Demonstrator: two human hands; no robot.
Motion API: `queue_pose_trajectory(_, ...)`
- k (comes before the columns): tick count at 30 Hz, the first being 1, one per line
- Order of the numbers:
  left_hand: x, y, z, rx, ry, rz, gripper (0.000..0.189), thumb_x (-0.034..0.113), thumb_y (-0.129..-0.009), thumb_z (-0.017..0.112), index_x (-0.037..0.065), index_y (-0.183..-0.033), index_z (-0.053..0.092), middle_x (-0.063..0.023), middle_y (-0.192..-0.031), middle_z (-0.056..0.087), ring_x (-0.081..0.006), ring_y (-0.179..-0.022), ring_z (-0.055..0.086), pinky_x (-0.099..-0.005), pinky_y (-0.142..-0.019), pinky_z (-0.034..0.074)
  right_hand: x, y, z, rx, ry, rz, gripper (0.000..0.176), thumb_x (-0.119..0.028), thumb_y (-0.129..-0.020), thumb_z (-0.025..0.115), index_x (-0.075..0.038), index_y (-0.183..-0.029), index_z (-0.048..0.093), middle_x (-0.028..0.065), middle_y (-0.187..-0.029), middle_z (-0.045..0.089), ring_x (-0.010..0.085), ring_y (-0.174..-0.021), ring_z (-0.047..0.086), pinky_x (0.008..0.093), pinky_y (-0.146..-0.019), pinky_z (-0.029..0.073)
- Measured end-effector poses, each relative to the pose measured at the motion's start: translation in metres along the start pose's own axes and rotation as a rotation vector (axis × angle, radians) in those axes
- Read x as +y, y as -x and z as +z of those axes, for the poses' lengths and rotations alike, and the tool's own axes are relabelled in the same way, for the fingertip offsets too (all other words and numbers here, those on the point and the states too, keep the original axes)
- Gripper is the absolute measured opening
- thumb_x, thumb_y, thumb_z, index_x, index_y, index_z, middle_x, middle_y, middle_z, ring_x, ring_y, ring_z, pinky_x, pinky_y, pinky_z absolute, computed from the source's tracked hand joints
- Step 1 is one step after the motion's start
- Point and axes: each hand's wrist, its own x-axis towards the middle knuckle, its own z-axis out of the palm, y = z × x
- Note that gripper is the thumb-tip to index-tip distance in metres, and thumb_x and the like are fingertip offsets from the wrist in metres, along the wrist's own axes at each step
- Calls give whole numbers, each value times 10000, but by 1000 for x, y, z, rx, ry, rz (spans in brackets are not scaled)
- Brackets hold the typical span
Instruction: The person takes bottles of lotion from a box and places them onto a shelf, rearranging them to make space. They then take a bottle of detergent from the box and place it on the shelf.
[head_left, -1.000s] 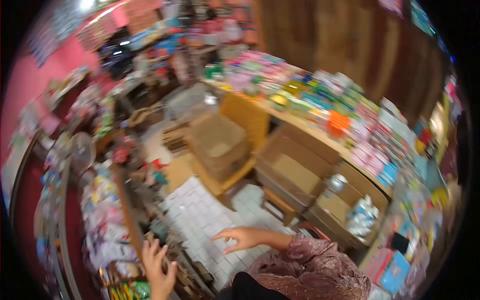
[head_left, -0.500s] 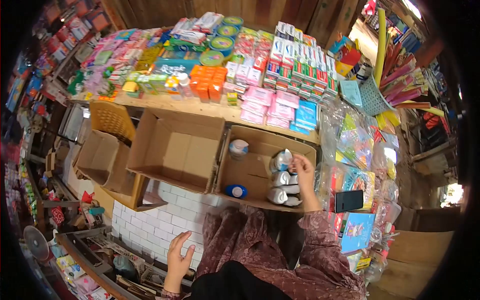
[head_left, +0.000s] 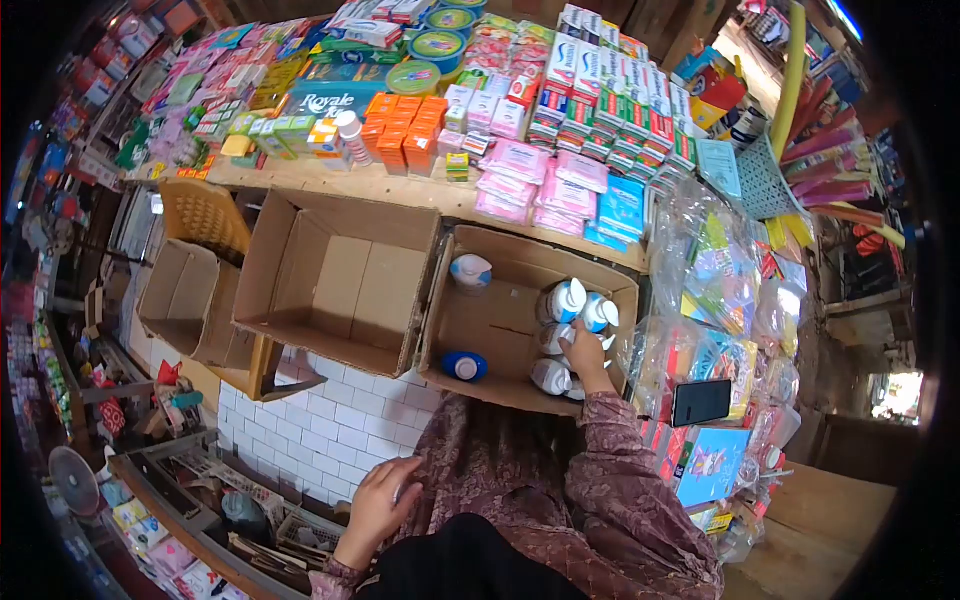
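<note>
My right hand (head_left: 590,360) reaches into a cardboard box (head_left: 447,310), its fingers closed at the top of a white bottle (head_left: 553,340). Close by stand several similar white pump bottles; two with blue labels, a left one (head_left: 562,300) and a right one (head_left: 599,313), are just beyond my fingers. The lower bottles are partly covered by my hand. Alone at the box's far left corner is a white and blue bottle (head_left: 470,271). A blue bottle with a white cap (head_left: 465,367) occupies its near left corner. My left hand (head_left: 385,500) hovers by my lap, fingers loosely bent, holding nothing visible.
Left of the box sit a larger cardboard box (head_left: 340,270) and a smaller one (head_left: 180,295). Behind them, a wooden counter (head_left: 300,178) carries stacked soaps, toothpaste cartons and packets. At right, a phone (head_left: 701,402) lies on plastic-wrapped goods.
My right hand has moved from the far right bottle toward me, onto a nearer one. A second blue-labelled bottle now shows at the right. My left hand has shifted right, its fingers more bent.
</note>
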Motion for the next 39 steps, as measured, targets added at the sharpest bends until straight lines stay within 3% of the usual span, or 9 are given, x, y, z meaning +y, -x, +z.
queue_pose_trajectory(12, -20, 16, 16, 72, 77, -76, 350, 171, -808, 650, 100, -1145, 591, -78, -1118, 615, -276, -1040, 574, -361, -877, 466, 68, -30, 44, 55, -441, 4, 488, -196, -697, 772, -111, -1151, 618, 168, -1068, 647, 294, -1004, 619, 367, -847, 481)
queue_pose_trajectory(19, 1, -20, -5, 168, 86, 11, 534, 229, -808, 671, 78, -1286, 485, -154, -1286, 504, -338, -1142, 510, -367, -947, 423, -57, 64, -139, -195, -570, -439, 406, -119, -726, 746, -102, -1118, 640, 85, -967, 650, 170, -880, 615, 279, -800, 480)
queue_pose_trajectory(23, 55, -74, -33, 229, 116, 239, 706, 259, -752, 744, 44, -1339, 418, -194, -1369, 420, -356, -1214, 456, -390, -999, 380, -141, 110, -233, -293, -436, -983, 413, -113, -706, 757, -69, -1099, 638, 87, -1013, 666, 163, -921, 629, 306, -816, 494)
queue_pose_trajectory(25, 73, -90, -35, 37, 323, 219, 737, 231, -719, 782, 31, -1330, 423, -175, -1328, 472, -305, -1173, 502, -381, -973, 404, -173, 122, -250, -467, -496, -1103, 449, -139, -712, 765, -56, -1128, 618, 100, -1063, 659, 188, -974, 628, 321, -849, 488)
queue_pose_trajectory(29, 51, -89, -30, -287, 788, -165, 762, 158, -681, 824, -1, -1311, 425, -118, -1170, 593, -181, -1046, 569, -336, -901, 453, -183, 104, -217, -688, -838, -878, 504, -187, -733, 758, -60, -1188, 582, 121, -1097, 642, 239, -1006, 624, 333, -871, 476)
queue_pose_trajectory(31, 29, -74, -13, -159, 818, -193, 620, 103, -713, 792, -7, -1231, 468, -60, -994, 635, -130, -929, 587, -287, -828, 476, -150, 70, -173, -798, -986, -594, 530, -277, -763, 739, -62, -1215, 564, 138, -1121, 631, 275, -1010, 624, 351, -878, 473)
queue_pose_trajectory(33, 9, -54, -3, -80, 889, -369, 554, 86, -726, 774, 1, -1191, 484, -53, -960, 633, -134, -911, 590, -281, -818, 479, -95, 45, -110, -281, -185, -408, 561, -452, -792, 663, -51, -1176, 582, 164, -1127, 623, 307, -1004, 621, 393, -860, 484)
queue_pose_trajectory(35, -5, -34, 2, 4, 909, -424, 510, 74, -741, 757, 7, -1167, 486, -54, -960, 624, -130, -901, 589, -280, -807, 483, -41, 42, -66, -410, 235, -262, 595, -567, -785, 599, -60, -1096, 610, 186, -1088, 631, 331, -984, 619, 431, -839, 492)
queue_pose_trajectory(39, -27, 2, 18, 200, 1039, -501, 494, 62, -763, 732, 9, -1177, 468, -65, -1003, 610, -136, -919, 588, -291, -811, 486, 2, 46, 0, -360, 389, -58, 565, -541, -721, 677, -105, -1078, 625, 179, -1001, 652, 334, -978, 618, 421, -819, 499)
